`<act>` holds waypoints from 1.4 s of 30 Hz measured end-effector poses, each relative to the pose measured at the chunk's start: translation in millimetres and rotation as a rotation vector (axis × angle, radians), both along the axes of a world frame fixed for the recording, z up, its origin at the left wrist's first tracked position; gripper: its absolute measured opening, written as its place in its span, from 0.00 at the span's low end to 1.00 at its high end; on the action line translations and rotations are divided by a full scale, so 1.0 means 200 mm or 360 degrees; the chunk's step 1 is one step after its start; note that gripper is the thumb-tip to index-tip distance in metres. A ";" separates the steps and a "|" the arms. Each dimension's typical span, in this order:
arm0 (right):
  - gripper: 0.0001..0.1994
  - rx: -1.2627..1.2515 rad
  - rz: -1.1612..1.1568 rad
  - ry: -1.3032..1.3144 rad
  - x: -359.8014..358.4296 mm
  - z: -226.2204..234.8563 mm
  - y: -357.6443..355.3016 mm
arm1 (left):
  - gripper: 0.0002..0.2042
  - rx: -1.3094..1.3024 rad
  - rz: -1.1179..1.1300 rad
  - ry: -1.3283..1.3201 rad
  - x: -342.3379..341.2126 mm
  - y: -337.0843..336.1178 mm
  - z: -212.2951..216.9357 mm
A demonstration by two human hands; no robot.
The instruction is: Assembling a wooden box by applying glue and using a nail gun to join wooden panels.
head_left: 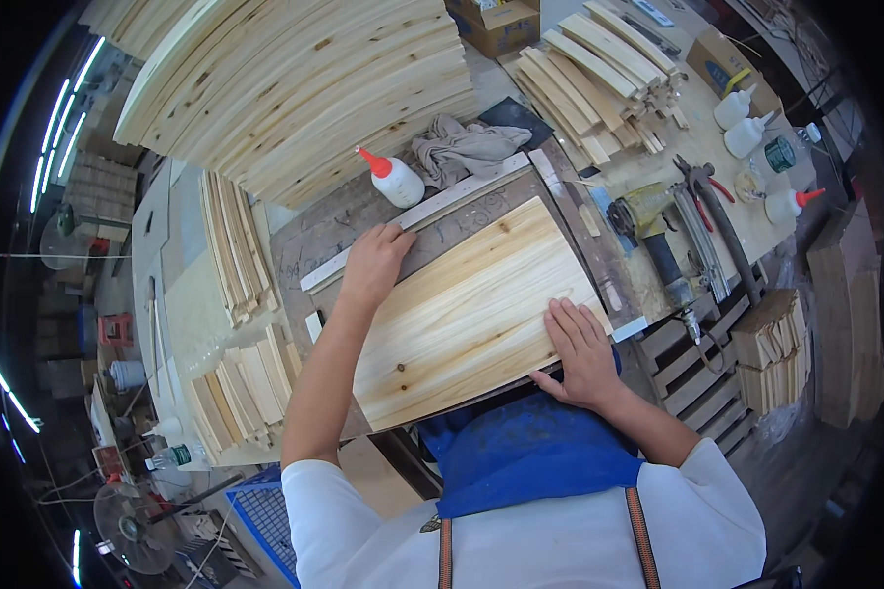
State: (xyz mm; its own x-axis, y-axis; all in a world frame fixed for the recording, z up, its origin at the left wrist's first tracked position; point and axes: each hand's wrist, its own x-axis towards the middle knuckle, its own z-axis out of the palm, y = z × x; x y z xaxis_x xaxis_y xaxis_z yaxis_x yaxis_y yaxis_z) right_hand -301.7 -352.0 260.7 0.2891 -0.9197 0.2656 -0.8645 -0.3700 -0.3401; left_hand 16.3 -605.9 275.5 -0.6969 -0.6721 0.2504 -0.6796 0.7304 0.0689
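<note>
A wide panel of joined pale wood boards (462, 304) lies on the workbench in front of me. My left hand (373, 263) rests flat on its far left edge, beside a long pale strip (422, 211) that runs along the panel's far side. My right hand (584, 348) lies flat with fingers spread on the panel's near right corner. Neither hand grips anything.
A white glue bottle with a red cap (393, 179) and a grey rag (467, 147) lie beyond the panel. Big stacks of boards (295, 88) and slats (584, 83) fill the back. A nail gun (658, 236), pliers and more glue bottles (746, 123) sit at right.
</note>
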 end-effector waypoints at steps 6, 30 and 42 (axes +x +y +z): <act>0.44 -0.0035 -0.0023 -0.0019 0.01 -0.01 0.01 | 0.10 0.0033 -0.0092 -0.0186 -0.02 -0.03 0.06; 0.43 -0.0185 -0.0059 -0.0106 0.02 -0.06 0.01 | 0.05 0.0455 0.1046 0.1123 0.16 1.76 -0.26; 0.43 -0.0280 -0.0025 -0.0093 0.04 -0.09 0.02 | 0.07 0.0824 0.2327 0.0901 0.58 2.28 -0.80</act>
State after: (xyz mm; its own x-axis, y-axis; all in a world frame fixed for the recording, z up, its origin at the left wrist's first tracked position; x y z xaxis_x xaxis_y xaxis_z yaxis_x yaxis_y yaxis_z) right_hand -294.1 -348.4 243.2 0.2543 -0.8618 0.4389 -0.8515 -0.4147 -0.3209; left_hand 132.2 -150.2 115.4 0.6576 -0.7237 -0.2093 -0.5333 -0.6434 0.5493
